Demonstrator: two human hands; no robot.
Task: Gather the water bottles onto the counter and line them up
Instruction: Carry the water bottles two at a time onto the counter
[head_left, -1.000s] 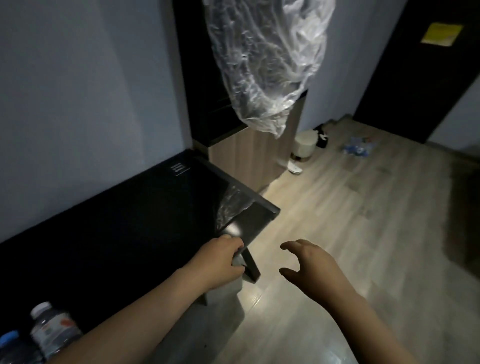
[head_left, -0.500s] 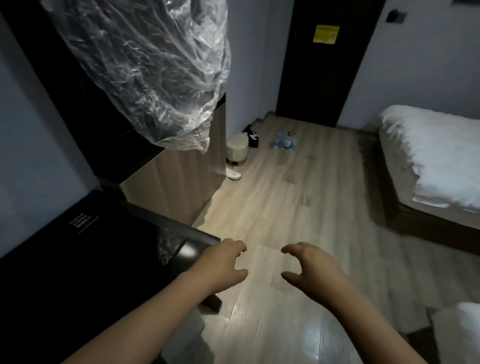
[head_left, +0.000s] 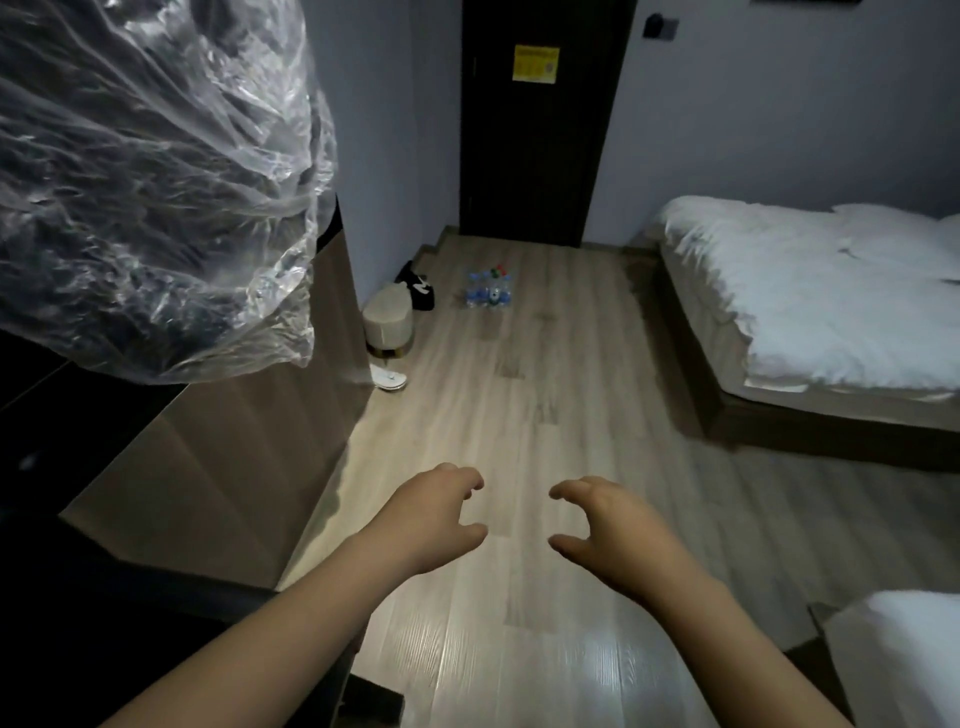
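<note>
Two empty hands are reaching out over the wooden floor (head_left: 524, 415), with the water bottles (head_left: 488, 292) standing far off near the door (head_left: 535, 156).

The left hand (head_left: 436, 514) and the right hand (head_left: 608, 530) are hanging side by side, apart from each other, each with its fingers loosely curled and its thumb spread, and neither is holding or touching anything. The water bottles are sitting in a small cluster on the floor just in front of the dark door, which is carrying a yellow notice (head_left: 535, 63). Left of the cluster a dark shoe (head_left: 418, 291), a pale round stool (head_left: 388, 325) and a white slipper (head_left: 388, 378) are lying along the base of a wooden cabinet (head_left: 234, 467). Crumpled clear plastic (head_left: 156, 208) is hanging across the upper left, and a white-covered bed (head_left: 831, 291) is filling the right side.
</note>
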